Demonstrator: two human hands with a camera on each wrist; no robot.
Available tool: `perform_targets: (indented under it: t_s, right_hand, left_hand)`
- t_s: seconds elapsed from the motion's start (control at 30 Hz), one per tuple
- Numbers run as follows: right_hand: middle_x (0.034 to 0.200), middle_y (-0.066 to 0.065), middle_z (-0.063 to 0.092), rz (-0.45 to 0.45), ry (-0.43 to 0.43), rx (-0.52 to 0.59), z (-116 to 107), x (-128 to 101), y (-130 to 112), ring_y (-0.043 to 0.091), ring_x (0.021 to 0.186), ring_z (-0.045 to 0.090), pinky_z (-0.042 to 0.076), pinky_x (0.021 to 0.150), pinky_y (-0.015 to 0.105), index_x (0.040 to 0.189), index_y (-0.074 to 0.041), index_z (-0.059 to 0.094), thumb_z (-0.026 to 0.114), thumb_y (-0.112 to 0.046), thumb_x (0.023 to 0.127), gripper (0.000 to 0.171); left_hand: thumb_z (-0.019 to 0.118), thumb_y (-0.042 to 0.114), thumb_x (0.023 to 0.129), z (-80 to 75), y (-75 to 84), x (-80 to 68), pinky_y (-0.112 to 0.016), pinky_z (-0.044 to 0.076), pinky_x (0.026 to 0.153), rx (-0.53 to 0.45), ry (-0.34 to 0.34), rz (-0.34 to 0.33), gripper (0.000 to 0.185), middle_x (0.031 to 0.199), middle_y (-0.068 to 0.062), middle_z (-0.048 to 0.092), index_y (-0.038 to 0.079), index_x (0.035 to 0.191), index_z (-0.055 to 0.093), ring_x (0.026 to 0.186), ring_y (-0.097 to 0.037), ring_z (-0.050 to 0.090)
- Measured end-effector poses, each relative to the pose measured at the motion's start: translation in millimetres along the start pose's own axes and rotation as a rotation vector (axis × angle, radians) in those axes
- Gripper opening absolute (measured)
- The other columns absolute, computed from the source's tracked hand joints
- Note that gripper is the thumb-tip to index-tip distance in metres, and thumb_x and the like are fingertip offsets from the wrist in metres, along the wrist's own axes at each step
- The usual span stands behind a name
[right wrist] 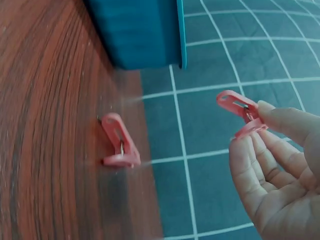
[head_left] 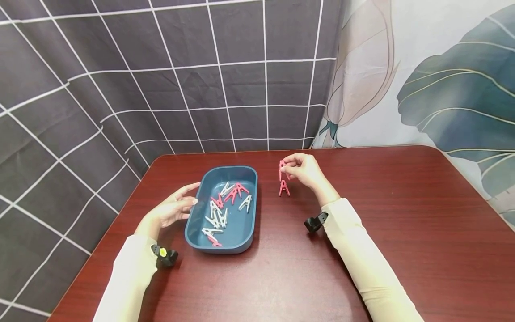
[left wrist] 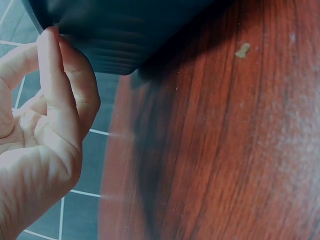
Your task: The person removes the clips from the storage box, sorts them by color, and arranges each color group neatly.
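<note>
My right hand (head_left: 304, 171) pinches a pink clothespin (right wrist: 245, 114) between thumb and fingertips, raised off the table. Below it another pink clothespin (head_left: 284, 188) rests on the tabletop, apart from the hand; the right wrist view shows this lower clothespin (right wrist: 120, 142) too. My left hand (head_left: 174, 206) holds the left side of a blue plastic tub (head_left: 251, 239), thumb at its rim. In the left wrist view the left hand's fingertips (left wrist: 50, 37) meet the tub's wall. Inside the tub lie several white clothespins (head_left: 245, 203) and pink clothespins (head_left: 231, 195), loosely scattered.
The reddish-brown wooden table (head_left: 386, 201) extends to the right and in front of the tub. Behind it hangs a dark grid-patterned cloth (head_left: 241, 85), beside a leaf-printed curtain (head_left: 454, 89). Each wrist wears a black camera strap.
</note>
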State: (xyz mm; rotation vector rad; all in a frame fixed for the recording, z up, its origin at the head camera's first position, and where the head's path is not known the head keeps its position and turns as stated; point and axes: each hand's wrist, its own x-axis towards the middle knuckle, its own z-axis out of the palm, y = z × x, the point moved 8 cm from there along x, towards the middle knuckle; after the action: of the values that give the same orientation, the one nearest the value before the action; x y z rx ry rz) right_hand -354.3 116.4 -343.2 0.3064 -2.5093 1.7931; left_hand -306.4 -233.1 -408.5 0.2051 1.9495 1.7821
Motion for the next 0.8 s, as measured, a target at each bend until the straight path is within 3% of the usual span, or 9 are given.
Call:
perform_targets:
  t_s: [0.23, 0.53, 0.8]
  right_hand:
    - [0.097, 0.026, 0.066, 0.105, -0.004, 0.042, -11, 4, 22, 0.008, 0.060, 0.063, 0.058, 0.066, 0.032, 0.114, 0.012, 0.058, 0.065, 0.000, 0.085, 0.033]
    - [0.084, 0.013, 0.066, 0.255, 0.018, 0.023, -22, 5, 45, 0.013, 0.062, 0.065, 0.058, 0.064, 0.032, 0.112, 0.015, 0.056, 0.065, 0.002, 0.084, 0.032]
    - [0.076, 0.007, 0.063, 0.346, -0.034, -0.005, -22, 1, 62, 0.010, 0.054, 0.059, 0.056, 0.059, 0.026, 0.109, 0.014, 0.055, 0.062, 0.002, 0.086, 0.027]
  left_hand:
    - [0.047, 0.001, 0.097, 0.9, -0.5, 0.3, -0.034, 0.056, 0.079, 0.000, -0.004, 0.006, 0.064, 0.098, 0.003, 0.069, 0.014, 0.151, 0.016, 0.092, -0.016, 0.068]
    - [0.047, 0.000, 0.097, 1.0, 1.2, 0.5, -0.034, 0.056, 0.079, -0.007, -0.013, 0.015, 0.063, 0.097, 0.003, 0.070, 0.014, 0.151, 0.017, 0.091, -0.017, 0.068]
    - [0.046, 0.000, 0.097, 2.0, 0.3, 0.1, -0.034, 0.056, 0.078, -0.011, -0.010, 0.019, 0.063, 0.097, 0.003, 0.070, 0.014, 0.151, 0.017, 0.090, -0.016, 0.068]
